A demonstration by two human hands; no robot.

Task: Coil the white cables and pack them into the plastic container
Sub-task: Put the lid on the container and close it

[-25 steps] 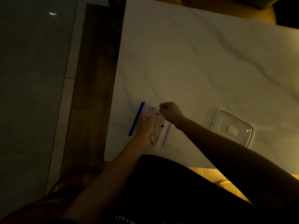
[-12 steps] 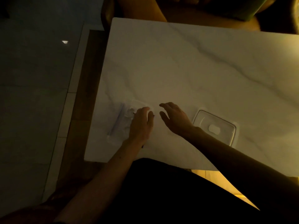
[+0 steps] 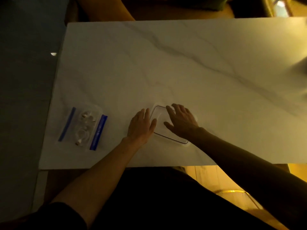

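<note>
In the head view, a white veined desk [image 3: 182, 63] is filling most of the dim, yellow-lit scene. The plastic container [image 3: 93, 108] is sitting near the desk's left end, well apart from both hands. It is clear and lying open-topped, with a blue clip [image 3: 67, 124] flaring out on its left side and another blue clip [image 3: 98, 131] on its right. The white cables [image 3: 83, 130] are lying coiled inside it, their pale plug ends showing through the loops; how many cables there are is too dim to tell.

Nearer the middle of the desk, close to the front edge, a clear lid [image 3: 160, 118] with a thin dark rim is lying flat. The left hand [image 3: 141, 125] is resting palm down just beside the lid's left edge, its fingers straight and close together, the fingertips touching or overlapping that edge; it is gripping nothing. The right hand [image 3: 181, 121] is lying over the lid's far right part with the fingers spread and the thumb reaching out toward the left hand; whether the palm is pressing down or only hovering cannot be told. Both forearms are bare and reaching in from the bottom of the frame, above dark clothing [image 3: 157, 196].

To the left of the desk, a grey floor [image 3: 25, 97] is catching a small bright glint [image 3: 53, 54].
</note>
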